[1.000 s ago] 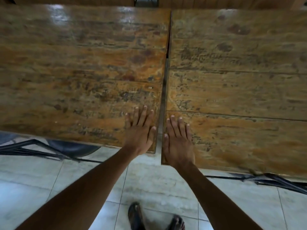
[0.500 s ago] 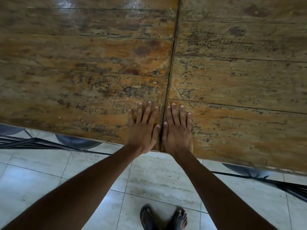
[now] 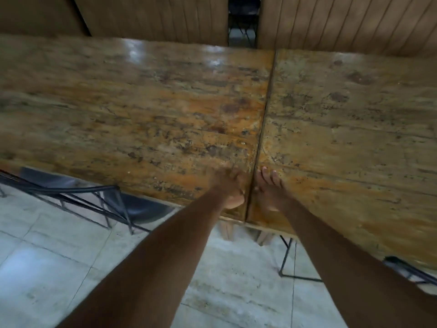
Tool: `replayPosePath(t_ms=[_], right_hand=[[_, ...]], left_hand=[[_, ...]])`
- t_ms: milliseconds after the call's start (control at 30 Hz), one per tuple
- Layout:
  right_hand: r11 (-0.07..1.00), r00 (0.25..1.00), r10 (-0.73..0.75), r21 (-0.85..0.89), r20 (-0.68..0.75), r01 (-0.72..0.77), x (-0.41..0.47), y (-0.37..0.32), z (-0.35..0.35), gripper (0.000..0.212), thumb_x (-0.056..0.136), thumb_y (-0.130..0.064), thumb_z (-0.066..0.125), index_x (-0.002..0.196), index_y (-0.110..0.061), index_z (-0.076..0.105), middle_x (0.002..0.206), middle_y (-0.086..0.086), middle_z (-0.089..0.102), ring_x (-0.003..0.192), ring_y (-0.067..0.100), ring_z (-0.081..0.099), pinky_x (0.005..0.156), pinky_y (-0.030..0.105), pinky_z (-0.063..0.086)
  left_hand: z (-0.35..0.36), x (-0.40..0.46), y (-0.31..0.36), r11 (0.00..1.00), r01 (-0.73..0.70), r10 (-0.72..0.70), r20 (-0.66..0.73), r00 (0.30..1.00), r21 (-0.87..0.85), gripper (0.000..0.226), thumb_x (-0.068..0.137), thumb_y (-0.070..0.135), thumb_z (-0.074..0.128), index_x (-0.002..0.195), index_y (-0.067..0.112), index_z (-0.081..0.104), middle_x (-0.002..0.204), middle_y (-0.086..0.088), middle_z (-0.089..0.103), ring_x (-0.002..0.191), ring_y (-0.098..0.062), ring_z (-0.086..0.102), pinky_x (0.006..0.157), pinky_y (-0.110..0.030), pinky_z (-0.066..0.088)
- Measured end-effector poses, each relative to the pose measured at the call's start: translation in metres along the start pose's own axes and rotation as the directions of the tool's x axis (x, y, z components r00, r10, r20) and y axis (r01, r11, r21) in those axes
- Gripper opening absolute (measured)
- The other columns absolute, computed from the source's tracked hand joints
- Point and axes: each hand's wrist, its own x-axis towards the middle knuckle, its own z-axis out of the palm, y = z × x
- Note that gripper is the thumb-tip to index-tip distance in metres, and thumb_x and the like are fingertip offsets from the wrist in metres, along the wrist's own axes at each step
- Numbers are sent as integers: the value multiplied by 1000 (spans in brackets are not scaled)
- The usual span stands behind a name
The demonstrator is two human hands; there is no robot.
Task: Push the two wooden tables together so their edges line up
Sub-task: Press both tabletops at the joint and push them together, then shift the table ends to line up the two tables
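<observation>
Head cam: left table (image 3: 130,119) and right table (image 3: 350,138) sit butted together, just a thin seam between. Left hand (image 3: 228,188) and right hand (image 3: 269,190) rest near it, fingers spread flat, gripping nothing.

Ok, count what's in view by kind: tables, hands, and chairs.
Tables: 2, left table and right table
Hands: 2, left hand and right hand
Chairs: 1 clear, far chair; others under the tables unclear
Total: 5
</observation>
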Motion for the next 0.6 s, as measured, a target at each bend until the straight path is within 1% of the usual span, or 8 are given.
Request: replayPosePath(t_ms=[33,67,100,133,233,367,467,600], right_hand=[[1000,999,0,9,39,0,-5,-8,-17,59,107,-36,22,158,-15,4,168,6,-9,154,35,-5,122,53,8],[999,999,21,44,33,-23,-12,-17,-28,58,106,-39,24,158,-18,9,169,6,0,153,38,3,120,56,14],[998,1000,31,49,0,-31,-20,-35,-34,59,105,-41,26,158,-22,10,169,5,4,153,40,6,120,58,16],[999,999,33,38,-22,-32,-29,-52,-35,60,104,-41,30,158,-26,8,169,4,6,153,40,4,120,58,13],[999,997,-45,-22,-62,44,-58,-119,-28,68,102,-42,38,159,-26,6,169,6,7,153,41,6,122,57,9],[991,967,-123,20,-225,131,-93,-233,-17,70,99,-40,47,159,-25,13,169,7,8,152,41,9,121,54,18],[982,956,-180,15,-233,189,-111,-315,-9,68,101,-40,45,159,-24,12,169,8,4,153,41,6,121,56,15],[952,923,-305,-54,-236,301,-136,-461,9,68,102,-37,43,159,-22,9,169,8,-1,154,40,1,121,56,12]], left_hand=[[-14,-13,-4,1000,1,-2,-47,999,-11,70,99,47,41,157,22,12,166,-12,16,150,-37,17,117,-60,14],[-22,-27,-8,999,4,-8,-92,996,-42,67,99,45,41,156,22,15,164,-13,23,148,-39,22,116,-59,18],[-30,-44,-18,999,12,-18,-139,990,-46,65,100,44,40,156,21,16,164,-14,24,147,-40,23,116,-60,18],[-34,-60,-28,1000,15,-19,-167,986,-25,65,101,43,38,157,20,15,165,-14,20,148,-41,20,117,-61,16],[-43,-108,-76,998,56,-47,-251,967,28,64,101,39,39,156,17,14,166,-15,13,151,-41,13,118,-66,13],[-51,-191,-163,995,96,-88,-407,909,0,62,102,37,36,156,12,16,167,-17,11,152,-43,8,118,-67,8],[-44,-256,-231,987,161,-145,-426,893,1,64,102,36,33,157,10,14,167,-19,7,152,-42,3,118,-67,3],[-26,-366,-346,949,313,-292,-464,836,-34,63,104,39,26,158,11,10,168,-17,3,153,-42,1,118,-66,4]])
